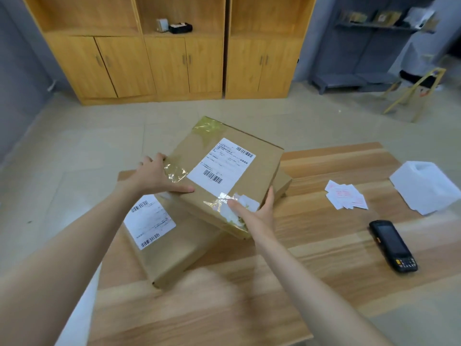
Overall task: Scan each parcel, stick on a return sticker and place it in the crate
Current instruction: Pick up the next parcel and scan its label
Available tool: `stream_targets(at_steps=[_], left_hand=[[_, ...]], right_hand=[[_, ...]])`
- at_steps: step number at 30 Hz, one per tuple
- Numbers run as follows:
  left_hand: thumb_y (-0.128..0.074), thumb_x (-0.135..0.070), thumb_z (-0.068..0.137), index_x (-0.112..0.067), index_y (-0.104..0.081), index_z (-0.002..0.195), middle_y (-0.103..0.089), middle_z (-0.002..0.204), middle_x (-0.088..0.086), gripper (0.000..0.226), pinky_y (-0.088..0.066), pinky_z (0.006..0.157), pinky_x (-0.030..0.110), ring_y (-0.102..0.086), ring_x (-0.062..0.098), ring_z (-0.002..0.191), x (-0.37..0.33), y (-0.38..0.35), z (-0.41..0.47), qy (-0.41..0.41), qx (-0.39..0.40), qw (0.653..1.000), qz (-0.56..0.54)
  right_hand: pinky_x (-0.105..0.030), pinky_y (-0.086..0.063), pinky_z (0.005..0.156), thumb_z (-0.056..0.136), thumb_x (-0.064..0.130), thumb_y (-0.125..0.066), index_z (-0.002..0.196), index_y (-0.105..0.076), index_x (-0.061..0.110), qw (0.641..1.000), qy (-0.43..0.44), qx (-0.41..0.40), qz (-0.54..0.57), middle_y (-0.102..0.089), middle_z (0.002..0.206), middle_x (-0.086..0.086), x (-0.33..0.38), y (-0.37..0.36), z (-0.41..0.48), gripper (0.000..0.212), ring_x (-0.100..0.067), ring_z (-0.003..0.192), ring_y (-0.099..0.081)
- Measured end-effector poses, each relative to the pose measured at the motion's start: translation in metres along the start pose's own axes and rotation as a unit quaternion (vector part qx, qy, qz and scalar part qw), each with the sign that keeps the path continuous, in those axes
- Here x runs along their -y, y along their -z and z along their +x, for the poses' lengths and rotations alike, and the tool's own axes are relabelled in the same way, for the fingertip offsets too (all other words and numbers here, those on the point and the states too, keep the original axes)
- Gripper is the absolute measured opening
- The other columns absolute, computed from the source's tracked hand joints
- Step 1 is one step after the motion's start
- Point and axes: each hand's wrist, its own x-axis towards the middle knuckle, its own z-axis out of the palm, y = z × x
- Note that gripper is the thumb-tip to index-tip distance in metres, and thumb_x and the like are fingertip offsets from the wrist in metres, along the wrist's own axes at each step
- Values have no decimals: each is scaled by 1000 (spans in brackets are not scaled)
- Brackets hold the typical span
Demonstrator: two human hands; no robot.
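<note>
from my end the worry starts close in: the near parcel (162,245) lies flat on the table (324,265), its left side close to the table's left edge, and the upper parcel (224,171) is tilted above it, overlapping its far right corner. if the grip slackens, i judge the upper parcel could slide onto the near one and nudge it toward that edge. loose, crinkled tape at the held corner could also give a poor hold.

my left hand (154,176) grips the upper parcel's left corner, fingers curled over the far side, thumb laid along the near edge. my right hand (259,211) clamps the near right corner, thumb flat on the taped top, fingers up the right side. neither hand is spread wide; both hold the box.

the scanner (393,245) lies well apart on the right, so scanning means freeing a hand from a tilted box. the return stickers (346,196) sit just beyond it. further off stand wooden cabinets (174,58). i see no crate.
</note>
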Motion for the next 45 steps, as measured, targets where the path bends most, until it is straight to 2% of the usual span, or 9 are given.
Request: stream_targets(at_steps=[4, 8, 11, 14, 19, 29, 37, 41, 45], left_hand=[[-72, -75, 24, -13, -35, 127, -50, 122, 5, 126, -45, 96, 38, -50, 24, 114, -59, -34, -15, 1, 14, 997, -72], [-86, -48, 56, -8, -37, 119, -54, 98, -5, 90, -42, 71, 21, -55, 12, 91, -133, -94, -34, 17, -17, 989, -146], [-86, -50, 53, -10, -35, 124, -53, 104, -4, 96, -41, 75, 26, -55, 17, 98, -180, -139, -46, 33, -23, 981, -188], [-87, -51, 52, -15, -29, 136, -52, 120, -5, 108, -43, 85, 27, -52, 17, 110, -210, -179, -61, 25, -10, 977, -213], [-87, -51, 49, -14, -23, 143, -44, 136, 1, 120, -40, 102, 32, -43, 19, 125, -242, -233, -88, 26, 10, 981, -193], [-88, -46, 51, -17, -27, 137, -48, 127, -3, 110, -44, 93, 30, -50, 17, 114, -232, -295, -116, 94, 52, 975, -193], [-90, -42, 50, -14, -20, 142, -38, 139, 9, 119, -37, 94, 30, -43, 25, 125, -207, -311, -114, 165, 30, 967, -194], [-88, -39, 55, -13, -25, 137, -36, 136, 11, 106, -35, 86, 27, -42, 25, 124, -208, -310, -103, 179, 50, 966, -182], [-86, -41, 58, -8, -29, 127, -40, 132, 17, 95, -39, 87, 34, -48, 32, 119, -215, -308, -98, 201, 84, 968, -126]], right_hand=[[-36, -40, 107, 52, 36, -89, 147, -11, 39, 997, 49, 57, -31, -46, 139, 13, 16, 86, 35, 122, -10, 126, -47], [-38, -37, 110, 47, 35, -90, 148, -13, 36, 992, 63, 86, -69, -43, 142, 14, 18, 185, 61, 126, -8, 130, -43], [-35, -37, 109, 51, 32, -91, 147, -13, 35, 988, 46, 109, -98, -42, 142, 13, 19, 253, 75, 124, -7, 128, -43], [-19, -39, 90, 67, 14, -84, 145, -15, 36, 982, 35, 146, -117, -46, 122, 23, 16, 309, 88, 106, 1, 107, -50], [-38, -39, 106, 62, 16, -87, 148, -8, 37, 971, -20, 182, -153, -40, 142, 13, -17, 364, 108, 118, -14, 124, -47], [-29, -41, 99, 59, 14, -87, 138, -18, 46, 956, -88, 222, -168, -49, 130, 17, -77, 382, 112, 109, -9, 120, -48], [-34, -38, 105, 65, 14, -82, 148, -9, 36, 942, -125, 226, -213, -45, 138, 8, -107, 340, 128, 113, -14, 122, -44], [-41, -36, 110, 51, 38, -89, 149, -9, 37, 934, -123, 246, -227, -41, 143, 13, -109, 343, 133, 127, -11, 127, -45], [-43, -36, 108, 74, 51, -71, 145, -31, 24, 953, -91, 94, -274, -43, 140, 0, -105, 369, 128, 86, -21, 127, -45]])
